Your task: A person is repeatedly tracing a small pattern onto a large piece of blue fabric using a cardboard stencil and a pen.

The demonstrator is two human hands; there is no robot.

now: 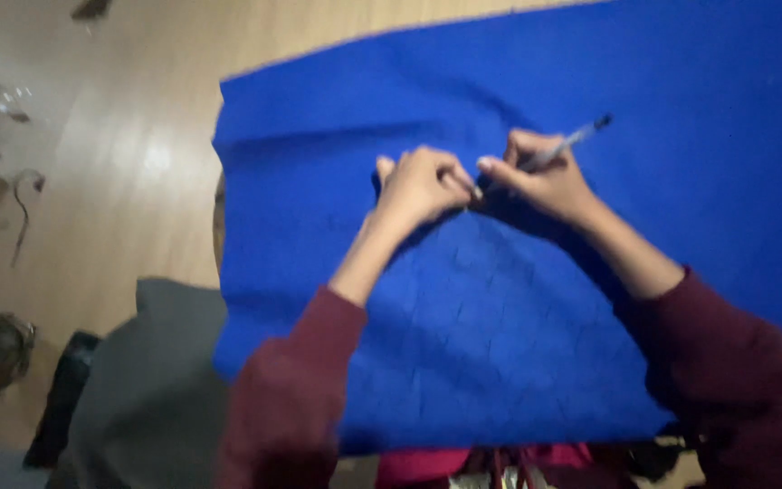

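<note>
A large blue cloth [518, 317] lies spread flat in front of me, with faint dark line marks across its middle. My left hand [420, 186] rests curled on the cloth near its centre, fingertips pressing the fabric. My right hand [543, 179] is right beside it, fingertips almost touching the left, and grips a pen [565, 145] whose capped end points up and to the right. The pen's tip is hidden between my two hands. Both arms wear dark red sleeves.
A round wooden table edge [218, 222] shows under the cloth's left side. Grey fabric [151, 380] lies at the lower left. A wooden floor [128, 181] with cords and small items stretches to the left. Red material [427, 466] sits at the bottom edge.
</note>
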